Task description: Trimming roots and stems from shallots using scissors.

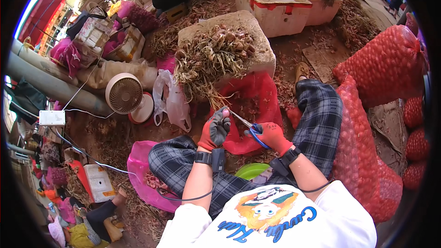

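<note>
My left hand (214, 131), in a grey and red work glove, is closed around a small pinkish shallot (225, 113). Dry stalks reach from beside it toward the heap beyond. In my right hand (274, 138), gloved in red, is a pair of scissors (258, 140) with blue handles; its metal blades point at the shallot. Just beyond both hands, a red mesh bag (262, 98) gapes open. Dried shallots with withered stalks (216, 55) lie heaped on a pale foam block (264, 48) farther off.
Full red mesh sacks (363, 142) stand along my right side. To the left are a round fan (124, 93), a clear plastic bag (171, 98) and a pink bag (147, 174). A green basin (251, 171) sits between my legs. Foam boxes (271, 16) stand at the back; other people sit lower left.
</note>
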### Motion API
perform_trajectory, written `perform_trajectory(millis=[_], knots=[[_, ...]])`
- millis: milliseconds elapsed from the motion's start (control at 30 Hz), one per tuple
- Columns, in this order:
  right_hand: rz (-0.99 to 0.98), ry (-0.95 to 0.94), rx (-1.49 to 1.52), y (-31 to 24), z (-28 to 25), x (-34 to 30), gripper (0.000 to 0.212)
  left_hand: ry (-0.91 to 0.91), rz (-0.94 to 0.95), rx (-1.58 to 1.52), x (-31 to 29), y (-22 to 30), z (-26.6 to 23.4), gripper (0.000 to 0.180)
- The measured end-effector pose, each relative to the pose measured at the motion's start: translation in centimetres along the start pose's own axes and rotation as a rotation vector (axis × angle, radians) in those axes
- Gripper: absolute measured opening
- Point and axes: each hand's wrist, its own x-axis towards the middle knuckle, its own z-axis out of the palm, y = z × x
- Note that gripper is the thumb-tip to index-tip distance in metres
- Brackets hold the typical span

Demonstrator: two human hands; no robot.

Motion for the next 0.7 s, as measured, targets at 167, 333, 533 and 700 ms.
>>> perform_trajectory(millis=[167, 333, 533, 700], knots=[[-0.005, -0.038, -0.006, -0.9, -0.6, 0.0, 0.049, 0.071, 0.047, 0.064, 0.0, -0.2, 1.4, 0.027], [0.177, -0.318, 0.324, -0.1, -0.2, 0.6, 0.052, 0.052, 0.027, 0.056, -0.2, 0.4, 1.2, 0.024], [0.045, -0.137, 0.314, -0.7, 0.5, -0.1, 0.058, 0.058, 0.082, -0.032, -1.2, 0.2, 2.7, 0.021], [0.0, 0.034, -0.085, -1.2, 0.9, -0.3, 0.065, 0.058, 0.119, 0.092, -0.2, -0.3, 0.2, 0.02]])
